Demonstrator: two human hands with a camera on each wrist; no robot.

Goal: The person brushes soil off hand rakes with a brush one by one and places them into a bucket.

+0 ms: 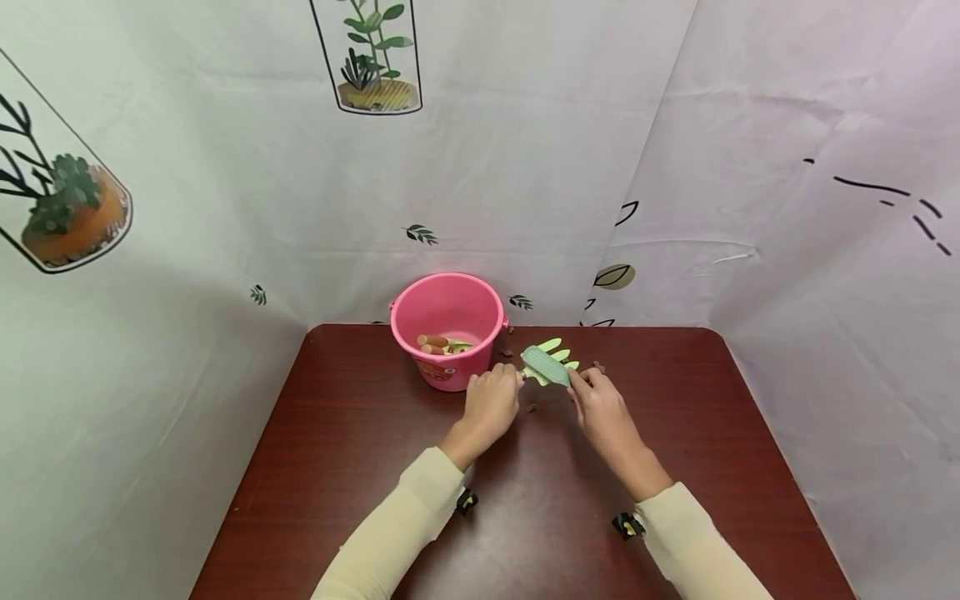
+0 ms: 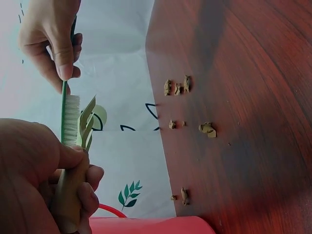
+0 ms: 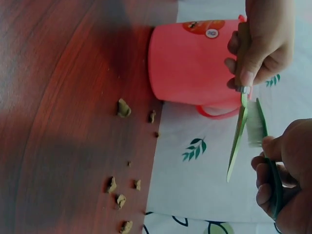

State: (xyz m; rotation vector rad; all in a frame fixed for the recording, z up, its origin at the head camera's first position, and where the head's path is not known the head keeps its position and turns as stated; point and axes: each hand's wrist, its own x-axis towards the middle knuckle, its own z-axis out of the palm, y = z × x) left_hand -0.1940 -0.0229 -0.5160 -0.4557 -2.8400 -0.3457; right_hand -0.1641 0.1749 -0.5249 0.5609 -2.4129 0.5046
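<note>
My left hand [image 1: 492, 402] grips the wooden handle of a small green hand rake [image 3: 237, 139], its tines pointing away to the right. In my right hand [image 1: 602, 414] is a green brush [image 1: 546, 365] with white bristles [image 2: 71, 119], held by its handle. The bristles lie against the rake's tines, both tools raised above the table. To the left of my left hand stands a pink bucket [image 1: 450, 373]; wooden-handled tools [image 1: 432, 341] lie inside it.
Several brown crumbs [image 2: 207, 129] are scattered on the dark red wooden table [image 1: 360, 467] below the tools, right of the bucket. A white printed cloth [image 1: 510, 167] hangs behind the table and along both sides.
</note>
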